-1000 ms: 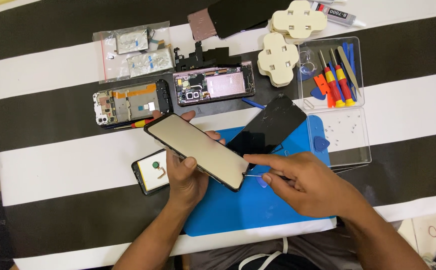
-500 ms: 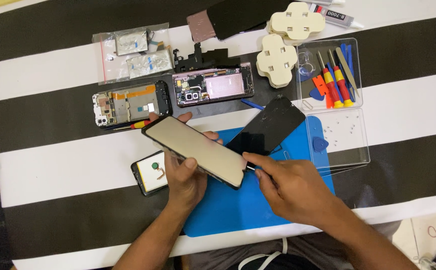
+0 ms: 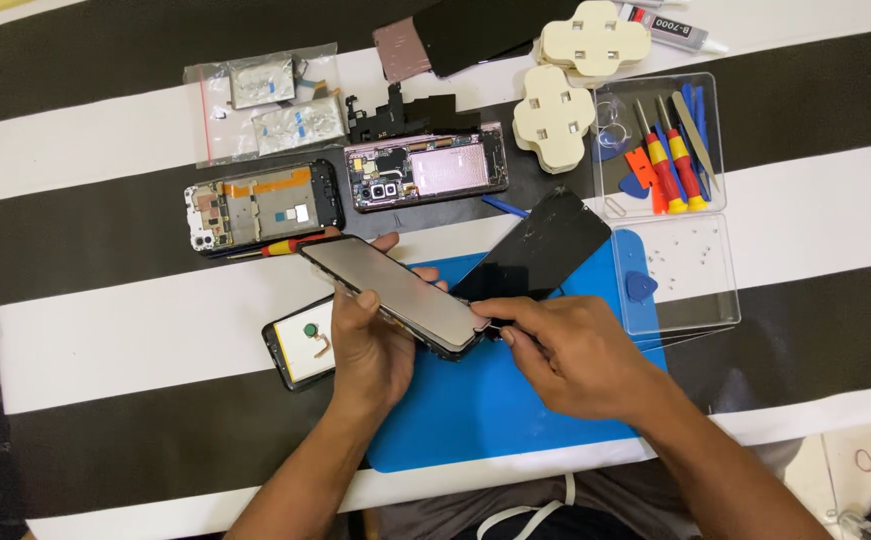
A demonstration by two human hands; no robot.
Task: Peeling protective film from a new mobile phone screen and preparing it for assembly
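Note:
My left hand [image 3: 373,345] grips a phone [image 3: 395,294] with a grey glass face, tilted, above a blue work mat [image 3: 495,410]. My right hand [image 3: 570,352] pinches a small thin tool at the phone's lower right corner; the tool is mostly hidden by my fingers. A black back panel [image 3: 545,246] lies on the mat just behind my right hand. Another phone shell [image 3: 300,345] with a yellow inside lies beside my left hand.
Two opened phone frames [image 3: 260,205] [image 3: 425,175] lie on the black-and-white striped cloth [image 3: 115,330]. A clear tool case [image 3: 660,150] with screwdrivers sits at right, its lid [image 3: 680,275] holding tiny screws. Cream cross-shaped clamps [image 3: 553,118], a parts bag [image 3: 265,100] and a glue tube [image 3: 670,25] lie at the back.
My right hand has moved left, from the mat to the phone's lower right corner. My left hand has tilted the phone slightly.

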